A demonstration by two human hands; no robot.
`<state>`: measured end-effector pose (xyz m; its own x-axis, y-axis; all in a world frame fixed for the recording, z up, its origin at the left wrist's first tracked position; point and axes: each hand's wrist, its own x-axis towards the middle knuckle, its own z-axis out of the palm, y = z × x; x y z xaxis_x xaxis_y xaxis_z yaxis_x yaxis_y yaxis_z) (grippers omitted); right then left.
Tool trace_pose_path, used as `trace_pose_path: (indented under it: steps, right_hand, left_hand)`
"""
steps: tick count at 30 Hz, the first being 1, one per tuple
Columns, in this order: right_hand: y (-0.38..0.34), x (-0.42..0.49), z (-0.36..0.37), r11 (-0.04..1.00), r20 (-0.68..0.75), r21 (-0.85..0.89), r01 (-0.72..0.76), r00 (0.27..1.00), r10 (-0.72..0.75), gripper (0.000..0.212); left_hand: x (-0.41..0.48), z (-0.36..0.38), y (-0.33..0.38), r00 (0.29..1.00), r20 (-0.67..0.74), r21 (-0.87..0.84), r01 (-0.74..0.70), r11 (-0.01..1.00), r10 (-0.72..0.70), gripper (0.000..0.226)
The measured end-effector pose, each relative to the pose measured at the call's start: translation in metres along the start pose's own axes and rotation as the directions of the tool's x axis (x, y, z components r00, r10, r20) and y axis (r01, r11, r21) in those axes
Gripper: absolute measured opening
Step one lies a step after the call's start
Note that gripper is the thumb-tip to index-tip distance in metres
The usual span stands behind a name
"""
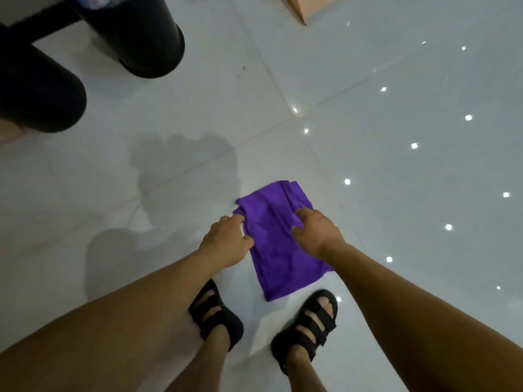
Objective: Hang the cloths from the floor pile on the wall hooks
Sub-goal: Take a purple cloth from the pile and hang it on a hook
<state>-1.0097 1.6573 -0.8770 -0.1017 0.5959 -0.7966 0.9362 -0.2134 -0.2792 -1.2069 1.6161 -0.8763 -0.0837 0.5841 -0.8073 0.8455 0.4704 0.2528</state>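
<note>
Your purple cloth [273,250] lies on the pale tiled floor [169,179] just ahead of your feet, with its near corner reaching between your two black sandals [216,312]. Your left grip [226,241] is curled at the cloth's left edge, fingers and thumb pinching the fabric there. Your right grip [317,233] is curled on the right edge, bunching a fold under the fingers. The two sit apart, towards the far half of the cloth, with purple showing between them. Two black cylinders [135,32] stand well off at upper left. The corner of a tan box [305,7] shows at the top edge.
</note>
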Motion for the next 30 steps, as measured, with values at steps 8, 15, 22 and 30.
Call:
trace_pose_path:
  steps: [8,15,22,30]
  right_hand:
    - [0.029,0.180,0.062,0.997,-0.220,-0.072,0.014,0.975,-0.030,0.060]
    - [0.033,0.206,0.071,0.961,-0.325,-0.269,0.068,0.932,-0.157,0.032]
    - [-0.007,0.049,0.013,0.843,-0.325,0.424,0.331,0.925,-0.200,0.015]
    - [-0.125,-0.127,-0.174,0.538,-0.413,0.717,0.444,0.892,-0.187,0.019]
  left_hand:
    - [0.142,0.065,-0.012,0.994,-0.108,-0.128,-0.009,0.992,-0.005,0.062]
    - [0.157,0.070,-0.027,0.992,-0.125,-0.208,-0.023,0.978,-0.003,0.061]
    - [0.051,0.013,0.009,0.988,-0.043,-0.240,-0.152,0.959,0.146,0.106]
    - [-0.102,-0.157,0.077,0.935,0.061,-0.318,-0.313,0.895,0.349,0.032]
